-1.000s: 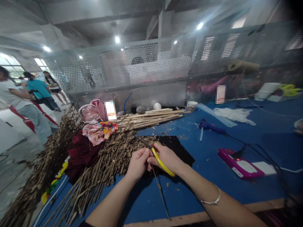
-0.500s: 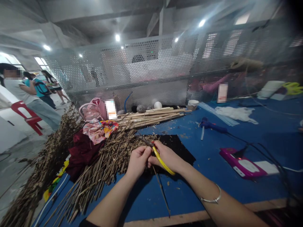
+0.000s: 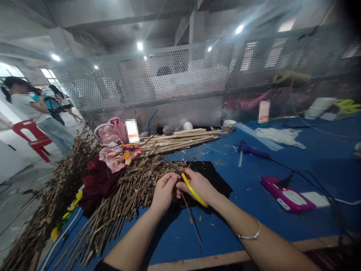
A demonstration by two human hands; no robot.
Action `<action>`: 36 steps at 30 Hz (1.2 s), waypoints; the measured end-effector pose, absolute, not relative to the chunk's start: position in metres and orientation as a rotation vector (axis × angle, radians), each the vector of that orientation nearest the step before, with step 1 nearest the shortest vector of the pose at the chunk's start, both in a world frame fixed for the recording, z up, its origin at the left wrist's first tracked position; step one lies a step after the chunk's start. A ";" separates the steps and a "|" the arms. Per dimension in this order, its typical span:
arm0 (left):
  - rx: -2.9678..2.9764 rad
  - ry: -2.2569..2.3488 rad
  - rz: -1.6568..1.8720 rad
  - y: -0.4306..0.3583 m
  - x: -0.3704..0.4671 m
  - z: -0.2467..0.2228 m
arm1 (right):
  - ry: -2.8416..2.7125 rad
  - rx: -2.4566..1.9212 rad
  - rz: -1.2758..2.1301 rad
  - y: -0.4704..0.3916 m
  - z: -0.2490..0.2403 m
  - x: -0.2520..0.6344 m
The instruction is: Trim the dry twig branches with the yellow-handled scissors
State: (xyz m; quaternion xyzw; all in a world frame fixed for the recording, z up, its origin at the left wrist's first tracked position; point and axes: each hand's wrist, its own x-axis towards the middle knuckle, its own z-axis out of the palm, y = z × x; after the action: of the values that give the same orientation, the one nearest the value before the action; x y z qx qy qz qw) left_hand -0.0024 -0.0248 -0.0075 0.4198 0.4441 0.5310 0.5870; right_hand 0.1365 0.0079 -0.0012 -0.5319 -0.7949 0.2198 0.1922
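A pair of scissors with a yellow handle (image 3: 195,192) is in my right hand (image 3: 200,184), its dark blades pointing up and left. My left hand (image 3: 165,192) is closed in a pinch close beside the right fingertips. A thin dried stalk (image 3: 194,225) slants down toward me from between the hands; its upper end is hidden by the fingers, and both hands seem to touch it. Behind the hands lies a heap of dried stalks and leaf scraps (image 3: 138,184), partly on a black cloth (image 3: 216,178).
Peeled sticks (image 3: 180,141) lie at the back beside a pink bag (image 3: 109,131). A dark red cloth (image 3: 98,184) is at left. On the right are a blue glue gun (image 3: 252,150), a magenta power strip (image 3: 286,194) and cables. People (image 3: 35,105) stand beyond a red chair (image 3: 32,137).
The hands come slightly apart, and the stalk's lower end shifts a little up, away from the table edge. My right hand keeps the scissors. The person at far left moves slightly right.
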 end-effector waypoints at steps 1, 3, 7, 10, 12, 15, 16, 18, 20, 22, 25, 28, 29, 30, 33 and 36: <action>0.984 1.042 1.238 -0.025 -0.003 -0.007 | -2.228 -1.510 0.611 0.009 -0.002 0.137; 1.018 1.066 1.233 -0.025 -0.003 -0.006 | -2.219 -1.517 0.617 0.010 -0.004 0.138; 1.043 1.084 1.218 -0.024 -0.005 -0.004 | -2.206 -1.478 0.678 0.011 -0.006 0.138; 1.037 1.104 1.228 -0.024 -0.005 -0.005 | -2.220 -1.490 0.664 0.011 -0.006 0.137; 1.029 1.114 1.239 -0.024 -0.005 -0.007 | -2.239 -1.494 0.618 0.011 -0.004 0.138; 1.024 1.115 1.252 -0.024 -0.005 -0.008 | -2.271 -1.457 0.617 0.008 -0.002 0.140; 1.027 1.114 1.256 -0.023 -0.005 -0.008 | -2.277 -1.432 0.641 0.007 -0.001 0.140; 1.036 1.112 1.261 -0.022 -0.005 -0.008 | -2.273 -1.386 0.691 0.006 -0.001 0.140; 1.038 1.112 1.259 -0.022 -0.005 -0.007 | -2.262 -1.361 0.714 0.005 -0.001 0.140; 1.042 1.113 1.253 -0.023 -0.005 -0.005 | -2.258 -1.361 0.717 0.005 -0.001 0.140; 1.061 1.114 1.255 -0.024 -0.003 -0.003 | -2.269 -1.351 0.730 0.005 0.000 0.140; 1.078 1.116 1.260 -0.025 -0.003 -0.004 | -2.269 -1.334 0.735 0.004 0.000 0.139; 1.081 1.119 1.260 -0.024 -0.003 -0.004 | -2.267 -1.342 0.725 0.003 -0.001 0.138; 1.084 1.122 1.259 -0.024 -0.004 -0.004 | -2.266 -1.357 0.708 0.003 -0.001 0.137; 1.088 1.126 1.262 -0.024 -0.005 -0.004 | -2.274 -1.427 0.631 0.003 -0.003 0.135; 1.080 1.127 1.275 -0.024 -0.005 -0.003 | -2.285 -1.482 0.585 0.005 -0.005 0.136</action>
State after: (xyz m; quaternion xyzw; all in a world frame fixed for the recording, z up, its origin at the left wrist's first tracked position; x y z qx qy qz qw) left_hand -0.0050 -0.0239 -0.0034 0.4530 0.4728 0.5351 0.5338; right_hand 0.1358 0.0047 -0.0045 -0.5237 -0.8072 0.2067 0.1771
